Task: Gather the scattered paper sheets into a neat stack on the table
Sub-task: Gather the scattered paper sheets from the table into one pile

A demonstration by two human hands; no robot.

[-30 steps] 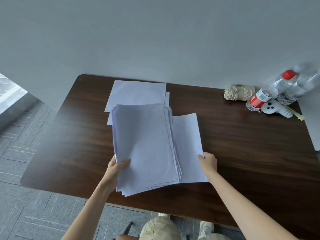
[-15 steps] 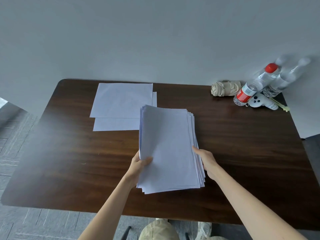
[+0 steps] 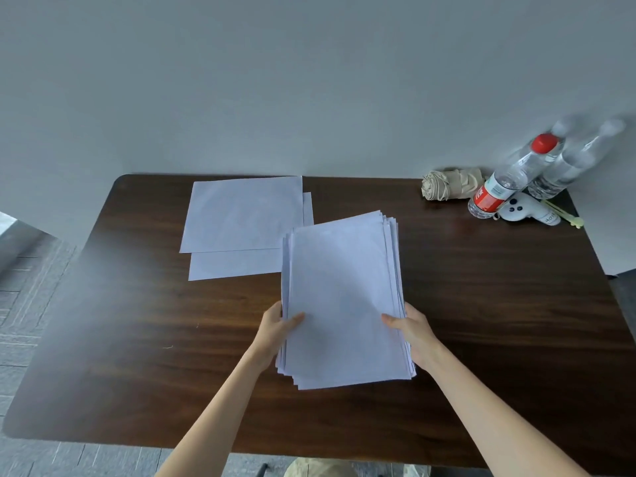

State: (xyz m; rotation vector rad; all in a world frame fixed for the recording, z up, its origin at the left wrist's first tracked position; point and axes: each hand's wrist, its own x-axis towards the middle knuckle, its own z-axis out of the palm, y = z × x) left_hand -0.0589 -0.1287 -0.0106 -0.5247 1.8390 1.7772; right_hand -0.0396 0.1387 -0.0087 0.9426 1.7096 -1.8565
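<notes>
White paper stack (image 3: 344,297), fanned edges, wood-grain table (image 3: 481,304).

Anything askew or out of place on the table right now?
The held stack is fanned, edges stepped at its right and bottom. The loose sheets lie offset at the far left, not yet gathered.

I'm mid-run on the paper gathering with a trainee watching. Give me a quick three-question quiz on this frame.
1. True or false: both the left hand and the right hand grip the paper stack.
2. Multiple choice: the loose sheets not yet gathered lie (A) near the far edge of the table, left of the stack, (B) under the bottles, (C) on the floor.
3. Fill in: the bottle beside the folded umbrella has a ____ cap.
Key: 1 true; 2 A; 3 red.
</notes>
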